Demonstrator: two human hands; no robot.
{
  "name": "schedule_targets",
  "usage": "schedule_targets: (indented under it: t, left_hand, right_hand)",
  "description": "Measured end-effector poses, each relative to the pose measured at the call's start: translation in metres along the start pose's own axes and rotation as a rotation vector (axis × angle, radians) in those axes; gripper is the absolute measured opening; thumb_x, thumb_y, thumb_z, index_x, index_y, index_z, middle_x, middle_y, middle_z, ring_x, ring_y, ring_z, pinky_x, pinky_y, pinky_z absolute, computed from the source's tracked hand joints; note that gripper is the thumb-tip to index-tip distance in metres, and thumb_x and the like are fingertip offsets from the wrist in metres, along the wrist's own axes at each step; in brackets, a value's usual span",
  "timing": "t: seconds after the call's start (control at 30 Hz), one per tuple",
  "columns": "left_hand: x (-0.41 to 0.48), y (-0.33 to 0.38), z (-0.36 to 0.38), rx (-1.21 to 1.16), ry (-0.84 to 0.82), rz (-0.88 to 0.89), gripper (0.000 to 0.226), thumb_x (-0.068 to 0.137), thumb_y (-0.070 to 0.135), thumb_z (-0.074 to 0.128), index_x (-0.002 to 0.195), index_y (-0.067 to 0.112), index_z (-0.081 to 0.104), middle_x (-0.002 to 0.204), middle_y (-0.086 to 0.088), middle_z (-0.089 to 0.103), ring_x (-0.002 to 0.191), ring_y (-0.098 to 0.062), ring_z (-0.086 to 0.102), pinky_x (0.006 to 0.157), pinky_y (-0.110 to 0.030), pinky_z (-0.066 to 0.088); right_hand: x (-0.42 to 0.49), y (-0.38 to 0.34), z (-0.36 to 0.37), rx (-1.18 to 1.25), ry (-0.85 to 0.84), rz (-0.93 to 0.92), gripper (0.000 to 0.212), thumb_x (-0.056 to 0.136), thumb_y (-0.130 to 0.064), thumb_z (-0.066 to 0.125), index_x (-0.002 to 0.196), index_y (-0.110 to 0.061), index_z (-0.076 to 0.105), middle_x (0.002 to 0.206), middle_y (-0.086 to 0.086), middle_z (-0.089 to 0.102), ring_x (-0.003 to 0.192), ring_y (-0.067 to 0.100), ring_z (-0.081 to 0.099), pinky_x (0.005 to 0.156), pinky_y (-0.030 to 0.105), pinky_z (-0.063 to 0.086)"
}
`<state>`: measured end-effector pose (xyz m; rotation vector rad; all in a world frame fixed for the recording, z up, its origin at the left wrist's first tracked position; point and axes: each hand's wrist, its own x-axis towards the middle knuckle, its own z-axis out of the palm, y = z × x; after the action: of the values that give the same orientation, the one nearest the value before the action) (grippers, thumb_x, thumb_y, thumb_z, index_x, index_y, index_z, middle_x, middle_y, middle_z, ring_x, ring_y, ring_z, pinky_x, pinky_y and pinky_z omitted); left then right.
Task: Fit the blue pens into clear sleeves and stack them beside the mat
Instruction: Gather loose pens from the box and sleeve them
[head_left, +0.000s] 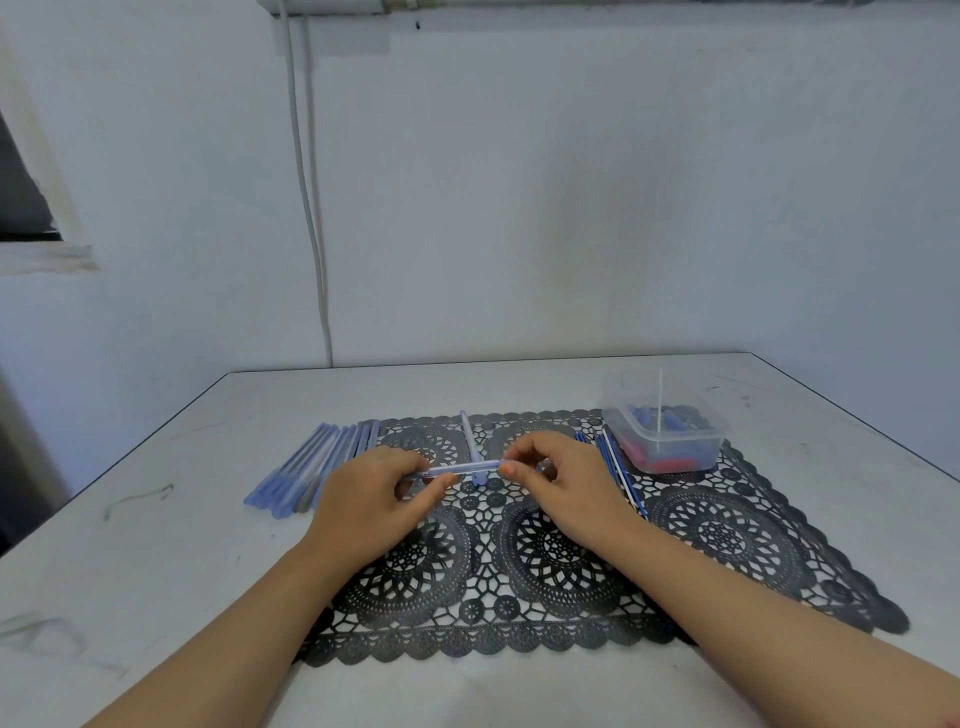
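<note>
Over the black lace mat (727, 540), both hands hold one pen in a clear sleeve (457, 469) lying crosswise. My left hand (374, 499) grips its left end, and my right hand (556, 483) pinches its right end between thumb and fingers. A second clear-sleeved pen (469, 439) lies on the mat just behind, pointing away from me. Several sleeved pens (311, 462) are stacked side by side at the mat's left edge. Several thin blue pens without sleeves (618, 470) lie on the mat right of my right hand.
A clear plastic tub (670, 441) with blue and red small parts and a thin white stick stands on the mat's far right corner. The white table (156, 571) meets a wall at the back, where a cable hangs down.
</note>
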<state>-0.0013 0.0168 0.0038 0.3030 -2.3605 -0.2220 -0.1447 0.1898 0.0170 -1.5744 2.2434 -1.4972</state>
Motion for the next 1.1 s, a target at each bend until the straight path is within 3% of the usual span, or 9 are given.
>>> schedule_targets:
  t: [0.13,0.3,0.4,0.5,0.67,0.83,0.9,1.03,1.1]
  left_hand:
    - [0.0,-0.001,0.001,-0.008,-0.003,0.01,0.041,0.081,0.062,0.046,0.069,0.027,0.063,0.056,0.01,0.051,0.055,-0.001,0.047,0.046,-0.026,0.039]
    - [-0.001,-0.001,0.002,-0.006,-0.009,0.038,0.041,0.082,0.06,0.046,0.068,0.025,0.062,0.055,0.009,0.05,0.054,-0.003,0.047,0.045,-0.025,0.038]
    - [0.0,0.001,0.001,-0.015,0.005,0.022,0.041,0.082,0.061,0.046,0.067,0.025,0.062,0.053,0.009,0.047,0.053,-0.002,0.046,0.045,-0.022,0.034]
    - [0.0,0.002,-0.001,-0.018,0.01,0.011,0.042,0.081,0.061,0.046,0.066,0.025,0.062,0.052,0.01,0.046,0.052,-0.002,0.045,0.045,-0.02,0.03]
    - [0.0,0.004,-0.001,-0.028,0.001,0.038,0.039,0.081,0.059,0.047,0.067,0.027,0.062,0.052,0.01,0.045,0.052,0.002,0.042,0.044,-0.018,0.03]
    - [0.0,0.004,-0.003,-0.041,-0.003,-0.005,0.04,0.08,0.062,0.045,0.068,0.027,0.062,0.052,0.01,0.045,0.052,-0.002,0.045,0.045,-0.019,0.029]
    - [0.0,0.004,-0.004,-0.034,-0.003,-0.01,0.042,0.08,0.062,0.045,0.069,0.026,0.064,0.052,0.009,0.046,0.052,-0.003,0.045,0.045,-0.019,0.029]
    - [0.0,0.004,-0.003,-0.022,-0.01,0.004,0.042,0.08,0.062,0.045,0.067,0.026,0.062,0.053,0.008,0.047,0.053,-0.003,0.046,0.046,-0.023,0.033]
    - [0.0,0.003,-0.002,-0.026,-0.01,0.006,0.042,0.08,0.062,0.045,0.067,0.025,0.062,0.053,0.009,0.047,0.053,-0.002,0.046,0.046,-0.024,0.035]
  right_hand:
    - [0.001,0.005,0.001,-0.055,-0.02,-0.033,0.007,0.091,-0.024,0.058,0.085,-0.025,0.062,0.073,-0.014,0.057,0.064,-0.005,0.052,0.059,0.009,0.035]
    - [0.001,0.009,0.004,-0.116,0.01,-0.094,0.036,0.091,-0.041,0.041,0.073,-0.02,0.064,0.068,-0.006,0.057,0.063,-0.001,0.048,0.06,0.016,0.034]
    - [0.001,0.009,0.003,-0.062,0.009,-0.071,0.029,0.093,-0.042,0.045,0.087,-0.022,0.065,0.077,-0.005,0.062,0.069,0.004,0.055,0.061,0.021,0.043]
    - [0.0,0.008,0.002,-0.026,-0.02,-0.067,0.013,0.091,-0.033,0.056,0.092,-0.021,0.061,0.078,-0.007,0.061,0.063,-0.001,0.054,0.056,0.013,0.039]
    - [0.002,0.013,0.003,-0.101,0.044,-0.117,0.049,0.088,-0.056,0.036,0.072,-0.018,0.064,0.064,-0.007,0.058,0.058,0.002,0.049,0.056,0.024,0.039]
    - [0.001,0.011,0.003,-0.051,-0.035,-0.067,0.015,0.091,-0.04,0.053,0.097,-0.028,0.059,0.08,-0.009,0.061,0.064,-0.003,0.053,0.056,0.012,0.037]
    - [0.001,0.011,0.003,-0.081,-0.041,-0.088,0.006,0.091,-0.034,0.056,0.088,-0.029,0.059,0.074,-0.01,0.058,0.064,-0.003,0.052,0.054,0.011,0.035]
    - [0.002,0.011,0.002,-0.139,-0.001,-0.122,0.039,0.089,-0.054,0.038,0.069,-0.029,0.06,0.062,-0.008,0.055,0.059,0.001,0.048,0.056,0.021,0.037]
    - [0.002,0.012,0.002,-0.138,-0.013,-0.107,0.038,0.092,-0.05,0.042,0.066,-0.029,0.06,0.06,-0.008,0.054,0.058,0.002,0.048,0.058,0.024,0.039]
